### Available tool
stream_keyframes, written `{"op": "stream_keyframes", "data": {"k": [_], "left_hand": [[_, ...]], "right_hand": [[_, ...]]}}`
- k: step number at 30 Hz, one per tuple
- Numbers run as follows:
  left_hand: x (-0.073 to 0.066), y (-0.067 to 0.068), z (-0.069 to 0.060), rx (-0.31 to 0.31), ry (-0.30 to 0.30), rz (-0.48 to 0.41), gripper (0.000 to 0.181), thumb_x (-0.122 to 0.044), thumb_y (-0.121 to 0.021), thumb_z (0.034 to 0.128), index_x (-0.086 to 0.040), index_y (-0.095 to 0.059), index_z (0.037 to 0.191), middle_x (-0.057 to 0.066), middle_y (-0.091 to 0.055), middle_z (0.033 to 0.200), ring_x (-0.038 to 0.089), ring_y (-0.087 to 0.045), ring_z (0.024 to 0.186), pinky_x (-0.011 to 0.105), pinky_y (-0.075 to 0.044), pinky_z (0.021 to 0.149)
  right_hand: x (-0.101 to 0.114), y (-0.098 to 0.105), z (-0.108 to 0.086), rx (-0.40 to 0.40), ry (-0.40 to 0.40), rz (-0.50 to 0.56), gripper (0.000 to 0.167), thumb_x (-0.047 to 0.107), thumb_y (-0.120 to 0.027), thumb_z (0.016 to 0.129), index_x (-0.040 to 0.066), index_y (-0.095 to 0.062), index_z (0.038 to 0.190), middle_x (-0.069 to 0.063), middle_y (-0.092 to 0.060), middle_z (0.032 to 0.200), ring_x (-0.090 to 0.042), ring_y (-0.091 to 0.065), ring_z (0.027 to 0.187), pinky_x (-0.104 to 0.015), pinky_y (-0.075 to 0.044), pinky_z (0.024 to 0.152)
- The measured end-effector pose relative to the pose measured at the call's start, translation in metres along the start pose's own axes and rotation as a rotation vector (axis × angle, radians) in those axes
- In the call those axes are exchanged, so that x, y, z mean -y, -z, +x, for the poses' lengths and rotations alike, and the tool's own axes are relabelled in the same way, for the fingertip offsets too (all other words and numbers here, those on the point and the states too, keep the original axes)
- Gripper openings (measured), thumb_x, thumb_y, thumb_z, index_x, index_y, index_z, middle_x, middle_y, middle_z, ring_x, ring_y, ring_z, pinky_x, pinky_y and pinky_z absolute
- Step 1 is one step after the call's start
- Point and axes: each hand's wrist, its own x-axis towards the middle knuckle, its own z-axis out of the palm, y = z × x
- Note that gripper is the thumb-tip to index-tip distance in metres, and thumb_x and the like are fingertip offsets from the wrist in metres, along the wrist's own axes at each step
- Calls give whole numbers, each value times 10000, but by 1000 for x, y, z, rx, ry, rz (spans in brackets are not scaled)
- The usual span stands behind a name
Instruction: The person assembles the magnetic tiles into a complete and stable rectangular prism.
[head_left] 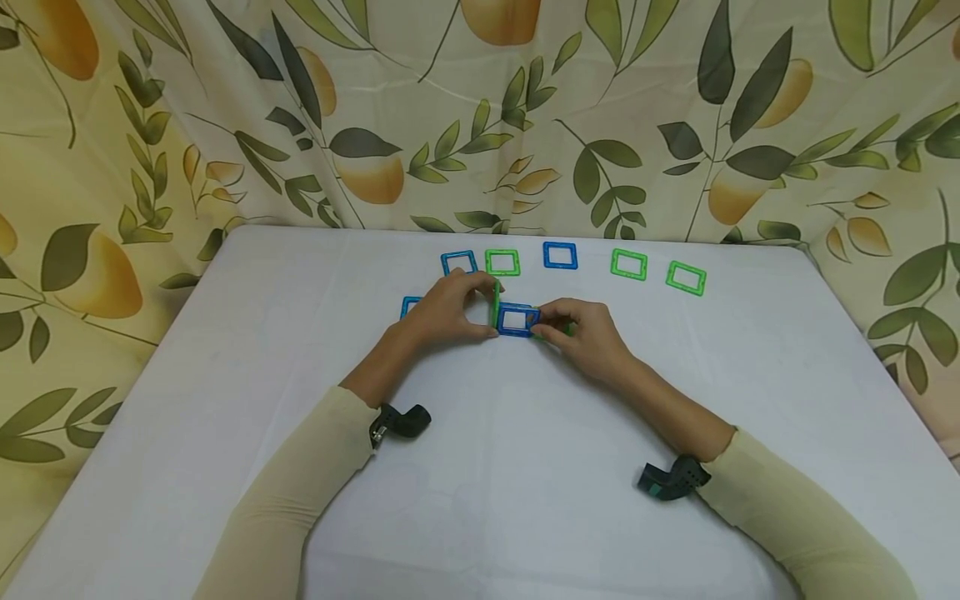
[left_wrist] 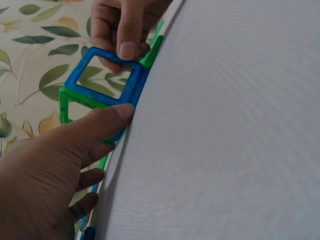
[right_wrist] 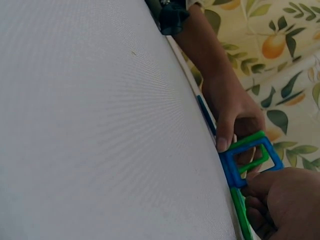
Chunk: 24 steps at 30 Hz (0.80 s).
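In the head view, a blue rectangular frame tile [head_left: 517, 307] stands upright at the middle of the table. A green frame tile [head_left: 496, 304] stands at its left end, roughly at a right angle to it. My left hand [head_left: 450, 310] holds the green tile, fingers at its far side and thumb at the near lower corner. With thumb and fingers, my right hand [head_left: 588, 329] pinches the blue tile's right side. The left wrist view shows another blue piece along the upright tile's base. A green tile [right_wrist: 241, 215] lies flat under the right hand, mostly covered.
Along the table's back edge lie blue tiles [head_left: 560, 244] and green tiles [head_left: 628, 253], spaced apart. Another blue tile [head_left: 407, 305] is partly hidden behind the left hand. A white cloth [head_left: 480, 467] covers the table; a patterned curtain [head_left: 480, 117] hangs behind it.
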Motion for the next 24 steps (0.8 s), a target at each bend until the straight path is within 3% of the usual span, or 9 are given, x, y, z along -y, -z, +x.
{"op": "stream_keyframes", "data": {"k": [24], "left_hand": [[0, -1, 0, -15, -15, -34, 614, -242, -930, 806, -113, -671, 1348, -21, -670, 1136, 205, -542, 1065, 342, -462, 954]], "right_hand": [[-2, -1, 0, 0, 24, 9, 163, 27, -797, 934, -17, -783, 1091, -88, -781, 984, -206, -666, 812, -208, -500, 717]]}}
